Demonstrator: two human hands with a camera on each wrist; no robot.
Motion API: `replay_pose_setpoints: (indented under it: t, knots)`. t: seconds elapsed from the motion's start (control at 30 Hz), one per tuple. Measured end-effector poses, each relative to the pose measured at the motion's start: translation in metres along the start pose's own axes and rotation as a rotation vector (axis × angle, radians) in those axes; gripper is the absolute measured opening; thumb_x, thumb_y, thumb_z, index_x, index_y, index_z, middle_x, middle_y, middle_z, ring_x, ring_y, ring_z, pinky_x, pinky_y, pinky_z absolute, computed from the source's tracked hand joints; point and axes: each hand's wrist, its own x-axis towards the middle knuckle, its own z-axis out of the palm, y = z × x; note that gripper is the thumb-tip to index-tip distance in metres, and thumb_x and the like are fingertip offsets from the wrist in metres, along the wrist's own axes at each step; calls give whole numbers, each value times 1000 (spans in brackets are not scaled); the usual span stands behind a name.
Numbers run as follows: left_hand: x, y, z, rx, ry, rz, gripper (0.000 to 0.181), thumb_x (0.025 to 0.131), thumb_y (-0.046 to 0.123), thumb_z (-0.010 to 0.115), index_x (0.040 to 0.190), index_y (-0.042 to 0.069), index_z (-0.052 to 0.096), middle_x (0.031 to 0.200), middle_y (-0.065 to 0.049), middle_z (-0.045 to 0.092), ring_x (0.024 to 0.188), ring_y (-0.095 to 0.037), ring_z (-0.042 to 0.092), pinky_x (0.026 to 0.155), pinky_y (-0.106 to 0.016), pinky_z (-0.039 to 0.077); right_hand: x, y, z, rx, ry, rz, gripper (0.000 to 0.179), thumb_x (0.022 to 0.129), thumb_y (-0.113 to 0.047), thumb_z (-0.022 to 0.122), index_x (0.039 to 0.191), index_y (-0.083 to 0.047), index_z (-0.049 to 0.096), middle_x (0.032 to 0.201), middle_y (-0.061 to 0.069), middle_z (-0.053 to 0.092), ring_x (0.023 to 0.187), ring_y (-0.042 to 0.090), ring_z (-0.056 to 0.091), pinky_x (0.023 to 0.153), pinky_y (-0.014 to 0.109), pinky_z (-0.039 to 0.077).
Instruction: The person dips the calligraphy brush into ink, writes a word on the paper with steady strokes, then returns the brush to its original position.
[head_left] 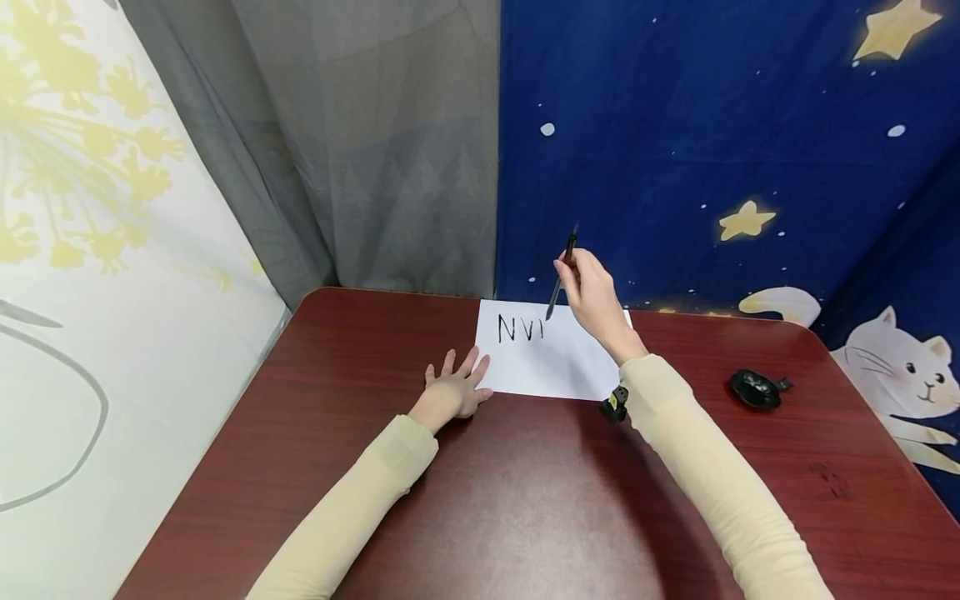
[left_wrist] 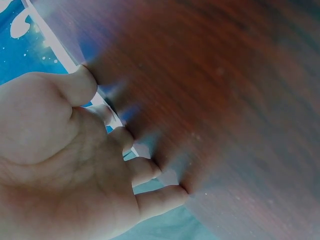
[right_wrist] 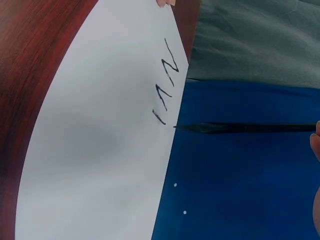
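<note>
My right hand (head_left: 592, 292) pinches a slim black ink brush (right_wrist: 240, 128) above a white sheet of paper (head_left: 555, 367). In the head view the brush slants, its dark pointed tip down by the last stroke. Black handwritten strokes (head_left: 521, 328) reading "N V I" run along the sheet's upper left part. At the sheet's left edge, my left hand (head_left: 455, 390) lies with fingers spread, fingertips at the paper's border and on the table. Seen in the left wrist view, its palm (left_wrist: 65, 155) holds nothing.
The reddish-brown table (head_left: 525, 500) ends close behind the paper, against a grey curtain (head_left: 390, 167) and a blue star-patterned curtain (head_left: 637, 125). A small black dish-like object (head_left: 756, 389) lies on the table's right side. A small black device (head_left: 615, 404) is on the right wrist.
</note>
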Motion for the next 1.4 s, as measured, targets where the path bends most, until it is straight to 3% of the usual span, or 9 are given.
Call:
replay_pose_setpoints:
  t: [0.27, 0.67, 0.77, 1.0, 1.4]
  knots:
    - [-3, 2, -3, -8, -9, 8, 60, 97, 49, 28, 148, 33, 1, 153, 10, -10, 140, -27, -11, 109, -55, 4, -6, 6, 1, -30, -8, 26, 24, 98, -26, 42, 102, -5, 53, 88, 6, 52, 74, 13, 52, 63, 28, 45]
    - [12, -2, 4, -12, -10, 5, 61, 96, 51, 29, 147, 36, 0, 153, 12, -13, 140, -26, -12, 107, -59, 2, -9, 11, 3, -48, -18, 35, 24, 98, -26, 42, 103, -5, 52, 88, 6, 51, 75, 14, 54, 64, 29, 46]
    - [2, 2, -2, -14, -24, -4, 60, 96, 50, 28, 147, 35, 0, 153, 13, -13, 140, -25, -13, 109, -56, 1, -10, 11, 3, -55, -24, 40, 23, 98, -26, 42, 103, -5, 52, 88, 6, 52, 75, 14, 53, 64, 29, 46]
    - [10, -3, 5, -16, -6, 4, 61, 96, 50, 30, 147, 36, -1, 153, 12, -14, 140, -27, -13, 108, -58, 2, -9, 12, 4, -39, -28, 41, 24, 98, -25, 42, 102, -4, 53, 87, 7, 52, 75, 14, 53, 64, 29, 47]
    - [-2, 0, -2, -7, 3, 15, 60, 97, 49, 28, 148, 32, 2, 153, 10, -10, 140, -27, -11, 109, -56, 4, -8, 12, 6, -18, -50, 42, 25, 98, -28, 41, 101, -6, 53, 85, 4, 52, 72, 13, 52, 61, 28, 45]
